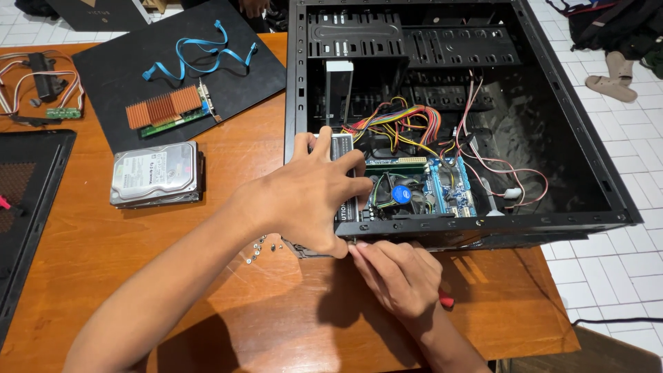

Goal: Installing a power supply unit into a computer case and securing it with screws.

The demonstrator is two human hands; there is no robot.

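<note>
At the case point(483, 222) rim, your left hand point(314, 197) clamps the power supply point(343, 176) while your right hand point(400, 276), nearer, pinches a red-handled screwdriver point(446, 299) beneath it.

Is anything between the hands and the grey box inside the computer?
Nothing visible is. The left hand already rests on the grey power supply box at the near corner of the black computer case. The right hand presses against the case's outer edge, with a red-handled tool under it.

Orange-brown wooden table point(228, 173), glossy under even light. White tiled floor point(635, 276) with dark grout at right and top left. Beige sandals point(617, 77) beside dark bags point(621, 27); black cable point(608, 321) trailing across the tiles.
</note>
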